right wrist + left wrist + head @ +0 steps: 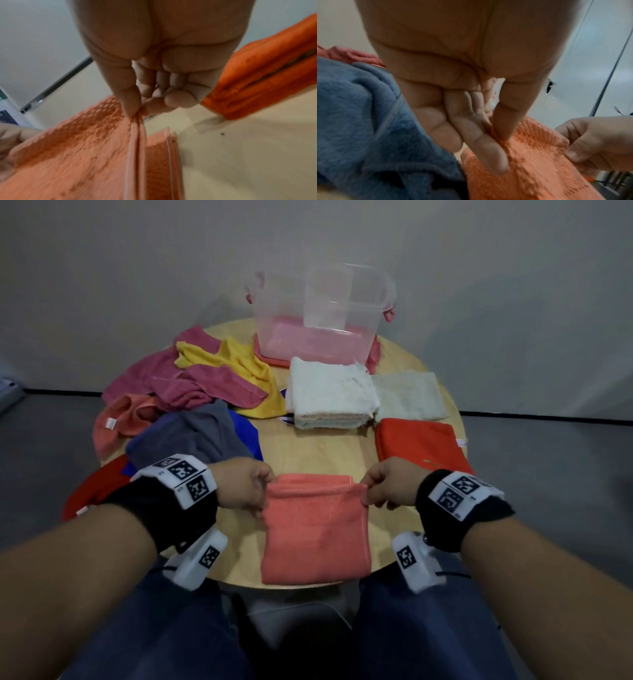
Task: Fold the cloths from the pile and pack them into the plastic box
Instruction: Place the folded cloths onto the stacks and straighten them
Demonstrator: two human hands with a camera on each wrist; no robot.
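A salmon cloth (317, 530) lies folded on the near edge of the round wooden table (308, 450). My left hand (255, 491) pinches its upper left corner, thumb and forefinger (498, 136) closed on the fabric (530, 155). My right hand (375, 489) pinches the upper right corner (135, 117), lifting the doubled hem. The unfolded pile (191, 392) of pink, yellow, grey and blue cloths sits at the left. The clear plastic box (318, 316) stands at the table's far side, with pink showing at its bottom.
A stack of folded white cloths (329, 395) lies in front of the box, a pale folded cloth (409, 400) to its right. A folded orange cloth (421, 445) lies at the right edge. A red cloth (92, 491) hangs off the left edge.
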